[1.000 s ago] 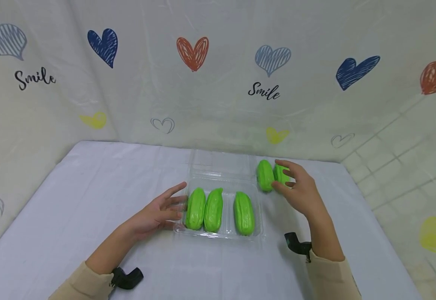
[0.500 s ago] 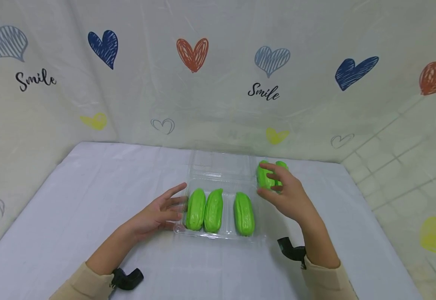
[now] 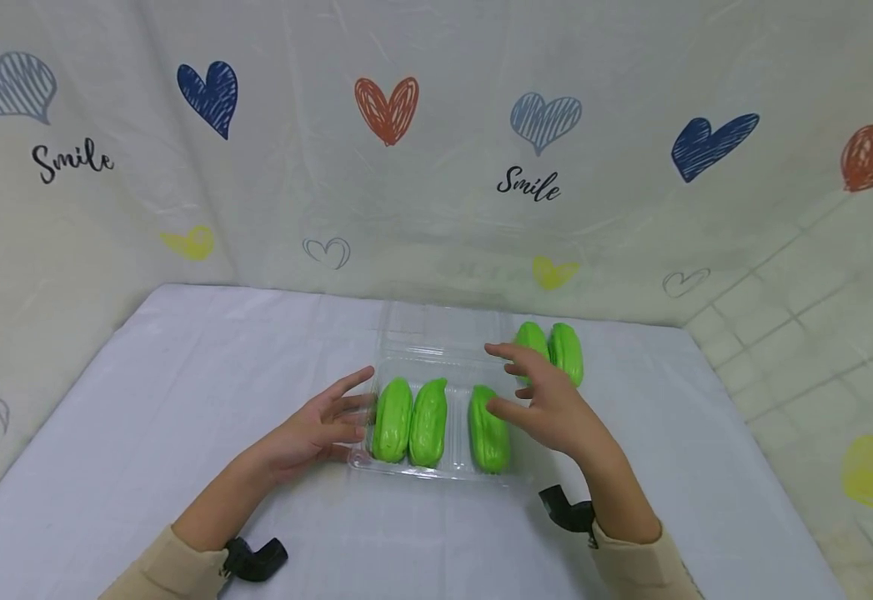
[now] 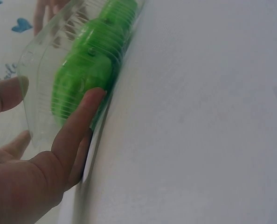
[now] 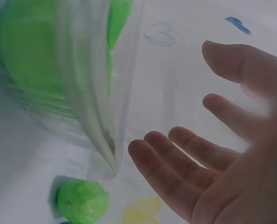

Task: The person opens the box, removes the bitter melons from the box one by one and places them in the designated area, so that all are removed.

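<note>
A clear plastic clamshell box (image 3: 457, 437) stands unlatched, its lid (image 3: 444, 327) laid back toward the wall. Inside lie three bright green, cucumber-shaped vegetables: two side by side at the left (image 3: 391, 421) and one at the right (image 3: 490, 442). My left hand (image 3: 304, 437) rests along the box's left side with fingers extended; in the left wrist view its fingertips (image 4: 97, 95) lie at the ribbed wall. Above the box's right part hovers my right hand (image 3: 552, 408), fingers spread and holding nothing, its thumb overlapping the right vegetable in the head view.
Two more green vegetables, one partly behind my right hand (image 3: 529, 335) and one beside it (image 3: 567, 354), lie behind the box at the right. A white cloth (image 3: 203, 375) covers the table. A heart-patterned curtain (image 3: 436, 183) hangs along the back edge.
My right hand has moved left and nearer, from over the two loose vegetables to over the box's right side. The left hand, box and vegetables have stayed put.
</note>
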The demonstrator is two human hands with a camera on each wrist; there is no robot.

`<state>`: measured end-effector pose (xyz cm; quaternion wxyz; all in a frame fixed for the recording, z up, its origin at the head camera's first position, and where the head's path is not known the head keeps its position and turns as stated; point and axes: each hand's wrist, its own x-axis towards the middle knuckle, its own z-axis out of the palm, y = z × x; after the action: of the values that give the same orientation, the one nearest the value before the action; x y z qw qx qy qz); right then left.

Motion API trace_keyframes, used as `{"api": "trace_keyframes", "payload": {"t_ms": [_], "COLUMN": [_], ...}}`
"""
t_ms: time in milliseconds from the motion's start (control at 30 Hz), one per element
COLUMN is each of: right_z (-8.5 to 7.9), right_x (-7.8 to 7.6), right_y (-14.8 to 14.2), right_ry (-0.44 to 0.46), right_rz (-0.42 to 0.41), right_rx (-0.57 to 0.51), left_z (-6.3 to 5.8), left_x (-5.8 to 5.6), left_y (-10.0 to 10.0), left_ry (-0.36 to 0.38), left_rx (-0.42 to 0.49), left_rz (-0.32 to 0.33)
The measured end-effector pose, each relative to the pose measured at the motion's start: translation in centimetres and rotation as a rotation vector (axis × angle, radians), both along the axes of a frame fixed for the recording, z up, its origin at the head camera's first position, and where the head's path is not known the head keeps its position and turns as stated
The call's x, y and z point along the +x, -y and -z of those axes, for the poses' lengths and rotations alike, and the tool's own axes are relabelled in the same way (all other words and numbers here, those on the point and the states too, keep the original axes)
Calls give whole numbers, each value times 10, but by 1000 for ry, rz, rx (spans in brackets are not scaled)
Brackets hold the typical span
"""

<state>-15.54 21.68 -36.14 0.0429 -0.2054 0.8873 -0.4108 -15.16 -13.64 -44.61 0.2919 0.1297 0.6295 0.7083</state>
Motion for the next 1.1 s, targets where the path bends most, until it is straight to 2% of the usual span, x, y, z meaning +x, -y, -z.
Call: {"api": "trace_keyframes", "payload": {"t_ms": [167,467,800,1100], "right_z": [2,7,16,22], "right_x": [2,3,2,3], "right_y": [7,12,23,30], "right_ry": [1,63,1,-82], "right_rz": [-13,-47,-105,-68], "right_rx": [37,43,54,248], "left_z": [1,1,0,0], "left_x": [1,0,2,2], "left_y": [0,0,0,-1], "left_ry": [-3,-3,-2,-6], "left_rx": [6,-2,0,-4], "left_rz": [-1,-3,-7,-2]}}
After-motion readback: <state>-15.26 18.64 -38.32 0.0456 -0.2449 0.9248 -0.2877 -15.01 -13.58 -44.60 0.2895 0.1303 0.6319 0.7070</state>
